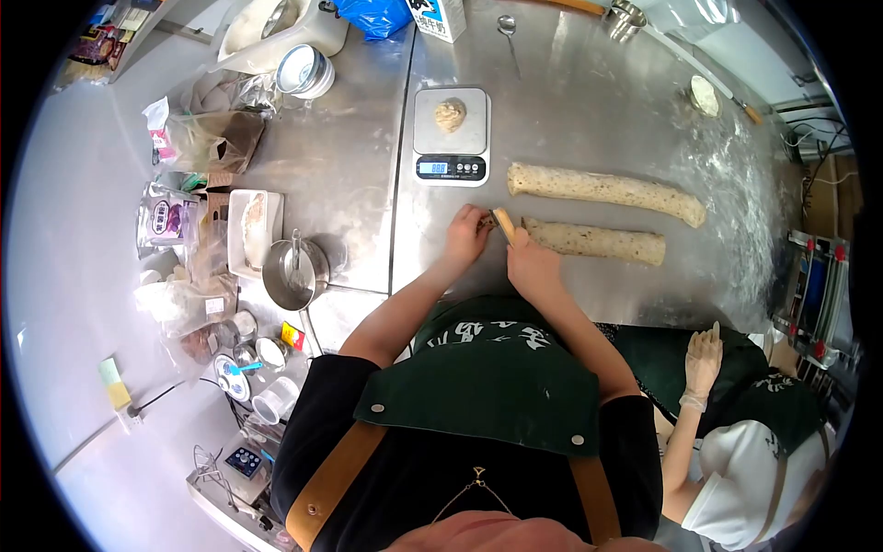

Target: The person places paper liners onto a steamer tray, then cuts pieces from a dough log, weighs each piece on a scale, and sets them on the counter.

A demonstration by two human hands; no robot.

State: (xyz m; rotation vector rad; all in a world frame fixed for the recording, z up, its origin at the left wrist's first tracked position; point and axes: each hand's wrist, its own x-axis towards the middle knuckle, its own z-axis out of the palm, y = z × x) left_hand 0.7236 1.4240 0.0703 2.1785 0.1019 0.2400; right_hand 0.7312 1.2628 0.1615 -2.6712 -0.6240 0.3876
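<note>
My right hand (535, 265) is closed around a wooden-handled dough scraper (503, 224), its blade mostly hidden. Close beside it, my left hand (467, 235) has its fingers pinched at the scraper's far end. A small brownish bit shows at those fingertips, too small to make out. Just right of the scraper lies the shorter speckled dough log (598, 241). A longer dough log (607, 191) lies behind it on the steel table. Farther back, a lump of dough (449, 115) rests on a digital scale (451, 166) with a lit display.
A saucepan (294, 274), a white tray (256, 232) and several bags stand at the left. Stacked bowls (305, 72), a milk carton (438, 18) and a spoon (509, 41) are at the back. A co-worker's gloved hand (704, 363) is at the right. Flour dusts the table's right side.
</note>
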